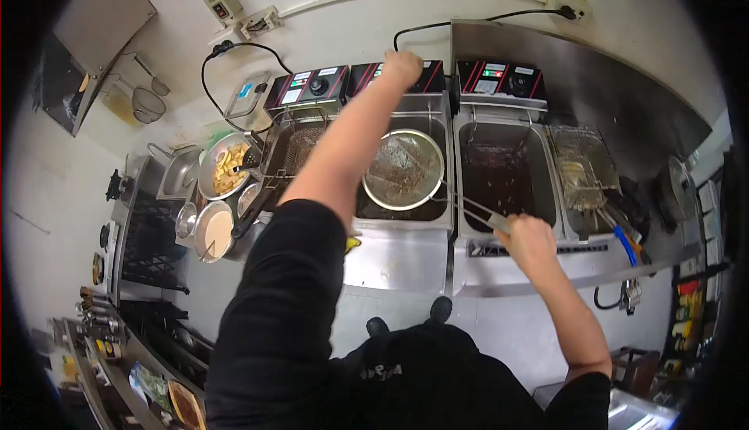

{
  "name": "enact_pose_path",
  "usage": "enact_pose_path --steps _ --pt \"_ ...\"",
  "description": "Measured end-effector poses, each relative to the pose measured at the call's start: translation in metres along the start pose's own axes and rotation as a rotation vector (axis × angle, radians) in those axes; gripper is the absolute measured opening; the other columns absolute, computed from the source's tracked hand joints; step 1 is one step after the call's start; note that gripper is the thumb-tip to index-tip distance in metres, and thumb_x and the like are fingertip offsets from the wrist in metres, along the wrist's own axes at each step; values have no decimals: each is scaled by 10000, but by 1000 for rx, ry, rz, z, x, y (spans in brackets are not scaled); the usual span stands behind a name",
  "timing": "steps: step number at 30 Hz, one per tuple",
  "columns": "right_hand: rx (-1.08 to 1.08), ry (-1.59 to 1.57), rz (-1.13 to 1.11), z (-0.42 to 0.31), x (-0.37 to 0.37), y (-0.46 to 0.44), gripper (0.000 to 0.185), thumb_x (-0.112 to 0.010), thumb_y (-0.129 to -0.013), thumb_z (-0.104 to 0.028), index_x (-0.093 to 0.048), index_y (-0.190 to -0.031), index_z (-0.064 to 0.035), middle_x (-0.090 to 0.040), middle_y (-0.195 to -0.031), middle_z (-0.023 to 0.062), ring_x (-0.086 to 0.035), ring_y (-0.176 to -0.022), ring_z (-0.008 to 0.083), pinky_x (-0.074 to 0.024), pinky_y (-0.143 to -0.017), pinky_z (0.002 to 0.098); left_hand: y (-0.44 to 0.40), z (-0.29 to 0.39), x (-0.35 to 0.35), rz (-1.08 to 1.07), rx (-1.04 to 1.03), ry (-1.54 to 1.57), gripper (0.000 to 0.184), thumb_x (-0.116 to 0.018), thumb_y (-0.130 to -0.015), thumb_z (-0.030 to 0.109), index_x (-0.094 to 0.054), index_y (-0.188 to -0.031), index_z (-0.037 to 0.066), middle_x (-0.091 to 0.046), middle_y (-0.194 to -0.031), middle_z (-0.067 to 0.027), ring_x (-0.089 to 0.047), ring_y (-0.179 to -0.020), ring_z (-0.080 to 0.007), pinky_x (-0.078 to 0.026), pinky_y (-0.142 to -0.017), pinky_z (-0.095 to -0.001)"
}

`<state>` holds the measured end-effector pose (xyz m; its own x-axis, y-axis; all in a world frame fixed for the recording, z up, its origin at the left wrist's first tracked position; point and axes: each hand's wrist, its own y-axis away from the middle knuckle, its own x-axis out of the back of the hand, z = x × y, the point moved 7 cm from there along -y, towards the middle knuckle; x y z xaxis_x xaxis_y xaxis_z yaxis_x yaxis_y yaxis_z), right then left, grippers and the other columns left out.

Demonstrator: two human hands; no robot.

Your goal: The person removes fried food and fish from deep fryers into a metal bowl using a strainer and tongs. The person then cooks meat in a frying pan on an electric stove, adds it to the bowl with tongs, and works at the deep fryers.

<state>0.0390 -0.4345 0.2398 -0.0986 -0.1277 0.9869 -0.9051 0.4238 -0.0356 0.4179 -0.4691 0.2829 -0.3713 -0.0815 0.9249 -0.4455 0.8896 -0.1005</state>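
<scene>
My right hand [530, 240] is wrapped round the handle of a round mesh strainer [402, 169]. The strainer lies over the middle fryer tank [398, 213], with dark crumbs in its mesh. My left hand [402, 69] reaches up to the middle fryer's control panel [365, 77]; its fingers are bent against the panel, and what they touch is hidden. To the right is another fryer tank [499, 176] with dark oil and floating bits.
A wire basket [300, 149] stands in the left fryer. Further left are a bowl of sliced food [228, 166] and a pot of pale batter [215, 231]. On the right are a wire basket [581, 173] and blue-handled tongs [625, 244]. Black cables run along the wall.
</scene>
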Motion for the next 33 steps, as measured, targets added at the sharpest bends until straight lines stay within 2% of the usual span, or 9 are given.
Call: enact_pose_path --steps 4,7,13,15,18,20,23,26,33 --pt "26 -20 -74 10 -1 -7 276 -676 -773 -271 -627 -781 0 -637 -769 181 -648 -689 334 -528 -635 398 -35 12 -64 -60 144 76 296 -424 -895 228 -620 -1045 66 -644 -1054 -130 -615 -1003 -285 -481 -825 -453" --pt "41 -48 -72 19 -2 -13 271 -683 -769 -262 -625 -783 3 -634 -771 179 -649 -682 329 -529 -627 393 -53 8 -87 23 240 78 292 -469 -892 241 -662 -1048 87 -635 -1103 -119 -617 -1016 -280 -541 -692 -489" --pt "67 -61 -49 22 -5 -20 261 -701 -752 -250 -626 -766 0 -626 -730 170 -640 -662 322 -523 -611 399 -61 3 -113 -277 318 74 344 -456 -918 312 -651 -1094 89 -617 -1161 -95 -621 -1022 -257 -547 -679 -443" --pt "98 -33 -29 17 1 -22 258 -678 -772 -248 -609 -784 0 -617 -745 163 -645 -639 312 -526 -581 378 -36 -6 -88 -262 627 379 413 -420 -936 395 -641 -1122 100 -601 -1196 -86 -601 -1066 -256 -532 -725 -447" --pt "77 81 5 17 8 -27 247 -666 -779 -250 -605 -793 -11 -610 -745 154 -648 -636 298 -525 -571 363 -53 -27 -83 -125 378 273 569 -297 -943 511 -632 -1121 87 -611 -1167 -123 -570 -1104 -303 -471 -866 -441" --pt "109 156 78 8 18 -34 199 -641 -784 -216 -605 -794 -20 -602 -734 137 -651 -630 267 -522 -553 333 -31 -47 -9 -96 421 316 571 -350 -924 532 -639 -1095 69 -610 -1161 -133 -571 -1094 -313 -455 -899 -439" --pt "180 318 147 -4 13 -51 92 -598 -742 -114 -611 -784 -33 -596 -721 105 -653 -622 223 -520 -544 312 -11 -80 61 -72 111 103 598 -443 -903 510 -534 -1170 -17 -582 -1147 -230 -563 -1062 -378 -450 -889 -468" --pt "188 408 194 -21 11 -65 83 -570 -714 -89 -616 -770 -49 -601 -725 80 -643 -603 200 -509 -534 301 51 -105 129 -57 -68 51 589 -462 -893 516 -481 -1243 43 -582 -1150 -215 -570 -1044 -359 -449 -900 -423" --pt "366 558 156 -18 6 -63 157 -590 -739 -158 -642 -831 -42 -604 -724 85 -632 -632 210 -497 -555 322 239 -133 217 11 -48 120 477 -520 -896 444 -533 -1213 87 -650 -977 -175 -629 -916 -304 -472 -825 -388"
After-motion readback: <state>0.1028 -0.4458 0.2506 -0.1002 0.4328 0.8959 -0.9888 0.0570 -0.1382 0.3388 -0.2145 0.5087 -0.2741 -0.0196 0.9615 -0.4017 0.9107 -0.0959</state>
